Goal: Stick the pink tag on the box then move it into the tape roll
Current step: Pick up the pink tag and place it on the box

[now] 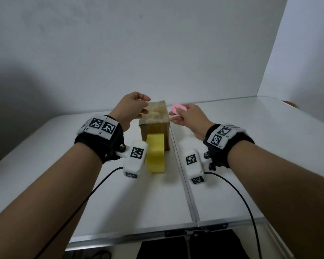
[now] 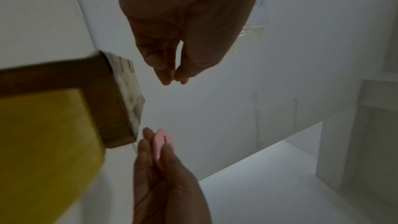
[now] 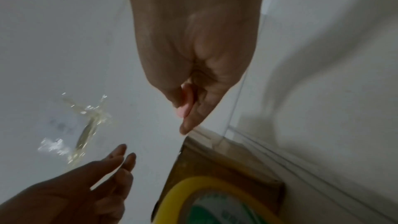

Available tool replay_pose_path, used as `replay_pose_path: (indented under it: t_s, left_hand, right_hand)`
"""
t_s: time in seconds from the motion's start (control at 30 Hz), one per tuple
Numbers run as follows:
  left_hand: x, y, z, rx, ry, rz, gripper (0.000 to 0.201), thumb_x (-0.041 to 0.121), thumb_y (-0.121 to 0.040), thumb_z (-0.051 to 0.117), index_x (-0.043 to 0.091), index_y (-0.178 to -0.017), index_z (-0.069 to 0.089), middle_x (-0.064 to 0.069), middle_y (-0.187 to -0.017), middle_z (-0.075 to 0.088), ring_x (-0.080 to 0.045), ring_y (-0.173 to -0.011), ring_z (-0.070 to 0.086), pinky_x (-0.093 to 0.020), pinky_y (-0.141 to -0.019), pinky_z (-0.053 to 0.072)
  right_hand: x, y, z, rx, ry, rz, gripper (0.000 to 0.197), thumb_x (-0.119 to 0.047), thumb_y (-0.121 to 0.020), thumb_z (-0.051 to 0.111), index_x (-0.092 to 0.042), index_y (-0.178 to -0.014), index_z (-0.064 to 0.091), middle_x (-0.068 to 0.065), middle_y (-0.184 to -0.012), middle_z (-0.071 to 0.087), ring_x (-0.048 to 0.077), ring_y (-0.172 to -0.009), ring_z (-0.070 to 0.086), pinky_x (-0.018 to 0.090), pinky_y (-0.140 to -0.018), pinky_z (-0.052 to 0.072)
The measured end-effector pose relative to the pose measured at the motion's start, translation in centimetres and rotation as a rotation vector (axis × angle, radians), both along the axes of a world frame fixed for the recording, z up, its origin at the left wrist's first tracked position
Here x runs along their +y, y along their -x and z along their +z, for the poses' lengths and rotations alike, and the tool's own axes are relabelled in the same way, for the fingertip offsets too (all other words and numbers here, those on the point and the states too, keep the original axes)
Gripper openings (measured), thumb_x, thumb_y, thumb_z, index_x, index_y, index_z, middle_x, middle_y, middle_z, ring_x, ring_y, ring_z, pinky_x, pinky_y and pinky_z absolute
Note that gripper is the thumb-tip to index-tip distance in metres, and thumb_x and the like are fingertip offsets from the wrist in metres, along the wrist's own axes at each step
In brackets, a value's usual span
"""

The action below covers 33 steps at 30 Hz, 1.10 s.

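Observation:
A brown cardboard box (image 1: 155,121) stands on the white table (image 1: 251,146), its top covered in shiny tape. A yellow tape roll (image 1: 155,156) stands on edge against the box's near side. My right hand (image 1: 176,114) hovers just right of the box top and pinches a flat pink tag (image 1: 177,108) between thumb and fingers. The left wrist view shows that tag (image 2: 161,144) level with the box (image 2: 116,105) corner. My left hand (image 1: 145,107) hovers at the box's upper left, fingers loosely together and holding nothing I can see.
A metal seam (image 1: 183,184) runs down the table just right of the box. A white wall stands close behind, with a white panel (image 1: 297,53) at the right. Crumpled clear tape (image 3: 86,125) is stuck on the wall. Black cables trail from both wrists.

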<state>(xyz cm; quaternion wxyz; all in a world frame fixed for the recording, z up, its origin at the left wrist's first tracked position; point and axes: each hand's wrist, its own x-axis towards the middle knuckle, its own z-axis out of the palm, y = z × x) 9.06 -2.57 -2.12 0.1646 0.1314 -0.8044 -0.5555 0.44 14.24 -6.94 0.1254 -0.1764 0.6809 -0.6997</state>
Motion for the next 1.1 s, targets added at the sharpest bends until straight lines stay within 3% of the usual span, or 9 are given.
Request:
replay_pose_path:
  t_s: [0.1, 0.23, 0.4, 0.5, 0.63, 0.73, 0.83, 1.0, 1.1]
  left_hand:
    - [-1.1, -1.7, -0.9, -0.032, 0.002, 0.046, 0.013, 0.006, -0.093, 0.050, 0.012, -0.100, 0.059, 0.001, -0.088, 0.058, -0.012, -0.067, 0.056, -0.020, -0.058, 0.043]
    - [-1.3, -3.4, -2.8, -0.155, -0.075, 0.036, 0.008, 0.015, -0.095, 0.055, 0.008, -0.100, 0.055, -0.007, -0.093, 0.057, -0.015, -0.068, 0.059, -0.015, -0.051, 0.051]
    - [0.0, -4.4, -4.6, -0.261, -0.214, -0.070, 0.031, 0.032, -0.089, 0.066, 0.008, -0.099, 0.050, -0.008, -0.099, 0.063, -0.022, -0.080, 0.069, -0.029, -0.075, 0.059]
    - [0.6, -4.8, -5.3, -0.248, -0.287, -0.112, 0.028, 0.025, -0.087, 0.070, 0.013, -0.094, 0.046, -0.007, -0.099, 0.068, -0.016, -0.074, 0.070, -0.024, -0.062, 0.058]
    - [0.6, -5.3, -5.7, -0.222, -0.356, -0.134, 0.026, 0.016, -0.086, 0.071, 0.015, -0.086, 0.045, -0.005, -0.094, 0.069, -0.013, -0.067, 0.070, -0.023, -0.058, 0.057]
    - [0.4, -5.7, -5.7, -0.245, -0.377, -0.168, 0.024, 0.016, -0.087, 0.070, 0.016, -0.093, 0.047, -0.005, -0.094, 0.069, -0.016, -0.072, 0.070, -0.024, -0.059, 0.057]
    - [0.2, -5.8, -5.7, -0.271, -0.381, -0.202, 0.026, 0.017, -0.087, 0.070, 0.017, -0.101, 0.049, -0.004, -0.096, 0.068, -0.017, -0.073, 0.067, -0.025, -0.061, 0.057]
    - [0.4, -5.9, -5.5, -0.309, -0.345, -0.269, 0.020, 0.019, -0.091, 0.065, 0.020, -0.111, 0.061, 0.002, -0.096, 0.069, -0.011, -0.071, 0.068, -0.020, -0.061, 0.056]
    - [0.6, -5.8, -5.5, -0.320, -0.310, -0.269, 0.030, 0.023, -0.093, 0.062, 0.019, -0.123, 0.063, 0.003, -0.105, 0.069, -0.009, -0.077, 0.068, -0.018, -0.064, 0.055]
  right_hand:
    - [-1.2, -0.6, 1.2, 0.258, -0.164, -0.015, 0.021, -0.012, -0.096, 0.050, -0.002, -0.113, 0.056, 0.014, -0.102, 0.072, 0.013, -0.074, 0.066, 0.023, -0.072, 0.056]
    - [-2.4, -1.6, 2.1, 0.423, -0.331, 0.055, 0.026, -0.022, -0.087, 0.064, -0.004, -0.106, 0.066, 0.014, -0.101, 0.074, 0.027, -0.095, 0.071, 0.041, -0.088, 0.056]
    - [-2.6, -2.2, 2.6, 0.648, -0.661, 0.169, 0.031, -0.030, -0.080, 0.072, -0.006, -0.100, 0.068, 0.008, -0.095, 0.066, 0.022, -0.085, 0.057, 0.028, -0.068, 0.044]
    - [-2.4, -2.4, 2.7, 0.737, -0.768, 0.188, 0.032, -0.031, -0.078, 0.073, -0.005, -0.095, 0.068, 0.003, -0.085, 0.059, 0.018, -0.079, 0.052, 0.022, -0.057, 0.034]
    - [-2.1, -2.1, 2.6, 0.793, -0.818, 0.187, 0.029, -0.029, -0.076, 0.074, -0.002, -0.084, 0.065, 0.003, -0.077, 0.057, 0.018, -0.073, 0.052, 0.024, -0.055, 0.033]
    - [-1.9, -2.0, 2.4, 0.776, -0.821, 0.197, 0.021, -0.028, -0.076, 0.074, -0.011, -0.078, 0.062, -0.006, -0.066, 0.052, 0.013, -0.065, 0.050, 0.022, -0.052, 0.031]
    - [-2.0, -2.0, 2.4, 0.746, -0.814, 0.204, 0.020, -0.027, -0.077, 0.074, -0.009, -0.080, 0.069, -0.007, -0.063, 0.058, 0.008, -0.060, 0.051, 0.021, -0.052, 0.033]
    - [-2.2, -1.9, 2.3, 0.737, -0.819, 0.213, 0.022, -0.029, -0.074, 0.074, -0.011, -0.086, 0.078, 0.010, -0.083, 0.076, 0.024, -0.081, 0.068, 0.037, -0.069, 0.051]
    - [-2.3, -1.9, 2.2, 0.735, -0.815, 0.232, 0.020, -0.027, -0.074, 0.074, -0.012, -0.085, 0.078, 0.008, -0.082, 0.076, 0.023, -0.083, 0.070, 0.035, -0.070, 0.052]
